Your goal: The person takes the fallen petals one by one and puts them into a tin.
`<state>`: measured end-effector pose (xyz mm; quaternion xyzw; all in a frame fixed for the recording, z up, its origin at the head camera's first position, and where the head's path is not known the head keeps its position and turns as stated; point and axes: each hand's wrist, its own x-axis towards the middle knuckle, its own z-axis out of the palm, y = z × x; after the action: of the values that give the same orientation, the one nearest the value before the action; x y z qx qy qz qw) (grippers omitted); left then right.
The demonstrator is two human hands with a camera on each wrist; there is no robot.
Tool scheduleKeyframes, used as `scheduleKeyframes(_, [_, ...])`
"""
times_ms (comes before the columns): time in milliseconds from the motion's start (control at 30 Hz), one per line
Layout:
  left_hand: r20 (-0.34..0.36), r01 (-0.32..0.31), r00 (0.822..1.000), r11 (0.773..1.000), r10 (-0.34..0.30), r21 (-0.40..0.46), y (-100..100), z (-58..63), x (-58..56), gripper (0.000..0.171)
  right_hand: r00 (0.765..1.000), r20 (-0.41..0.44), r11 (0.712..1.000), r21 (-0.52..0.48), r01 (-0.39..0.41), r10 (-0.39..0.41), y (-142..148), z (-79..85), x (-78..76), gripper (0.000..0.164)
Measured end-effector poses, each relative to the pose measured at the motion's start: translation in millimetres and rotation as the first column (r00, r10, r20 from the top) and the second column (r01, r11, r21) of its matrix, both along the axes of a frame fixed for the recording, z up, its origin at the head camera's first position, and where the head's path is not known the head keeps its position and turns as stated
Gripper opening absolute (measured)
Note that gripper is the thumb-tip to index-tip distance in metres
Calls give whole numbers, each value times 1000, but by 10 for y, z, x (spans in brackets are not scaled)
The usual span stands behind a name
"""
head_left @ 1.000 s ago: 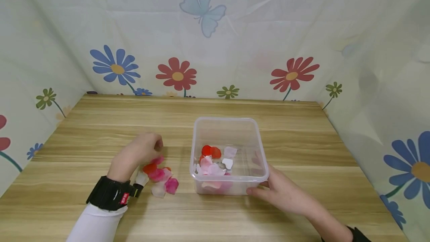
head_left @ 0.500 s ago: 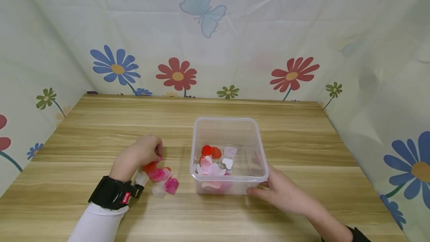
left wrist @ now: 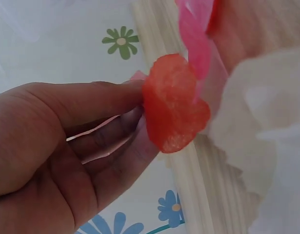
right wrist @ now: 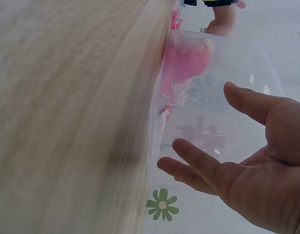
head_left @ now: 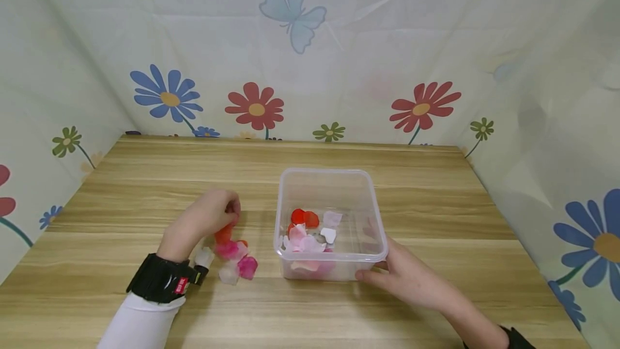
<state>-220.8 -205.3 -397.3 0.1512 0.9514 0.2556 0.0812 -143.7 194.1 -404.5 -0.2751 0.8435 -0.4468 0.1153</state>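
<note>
My left hand [head_left: 205, 214] pinches an orange-red flower petal [left wrist: 171, 102] between thumb and fingers, just above a small pile on the table. A bit of pink shows behind the fingertips in the left wrist view. Below lie a magenta petal [head_left: 247, 267], a pink petal [head_left: 226, 250], a pale petal [head_left: 229, 273] and a white petal [head_left: 204, 256]. To the right stands a clear plastic box [head_left: 334, 257], lidless, with red petals [head_left: 311, 220], light pink petals [head_left: 300, 241] and a white petal [head_left: 328, 236] inside. My right hand [head_left: 404, 273] rests at the box's right front corner, fingers loosely spread.
The wood-grain table [head_left: 416, 193] is enclosed by a pale curtain [head_left: 358, 69] printed with flowers and a butterfly, at the back and both sides. A black strap [head_left: 157, 279] circles my left wrist.
My left hand has dipped to the pile, then risen slightly to the right, lifting the orange-red petal up from it. The right hand and the box have stayed put.
</note>
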Motion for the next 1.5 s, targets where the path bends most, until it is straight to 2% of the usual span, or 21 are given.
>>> scheduleKeyframes(100, [-48,21,999,1000,-20,17,16,18,-7,8,1000,-1,1000,-7,-7,7,1,-2,-1,86])
scheduleKeyframes(200, [-77,16,997,999,-13,39,31,34,-6,8,1000,3,1000,-21,-15,15,4,-2,-2,86])
scheduleKeyframes(400, [-97,-10,995,997,18,77,55,48,-1,11,1000,-7,1000,-26,-18,18,7,-11,5,86])
scheduleKeyframes(667, [-126,-7,992,996,19,93,76,56,-17,23,1000,-8,1000,-12,-6,6,14,-17,1,85])
scheduleKeyframes(1000, [-199,-4,980,990,32,141,108,89,-9,13,1000,17,1000,-23,-3,4,5,-12,-6,88])
scheduleKeyframes(1100, [-247,2,968,987,39,161,130,126,12,13,1000,26,1000,-29,-1,2,1,-12,-12,89])
scheduleKeyframes(1233, [-331,20,942,979,50,205,181,194,69,13,1000,17,1000,-24,-1,2,1,-16,-10,89])
scheduleKeyframes(1500, [-480,91,874,943,78,320,358,398,227,12,1000,7,1000,-20,-4,4,9,-27,-8,87])
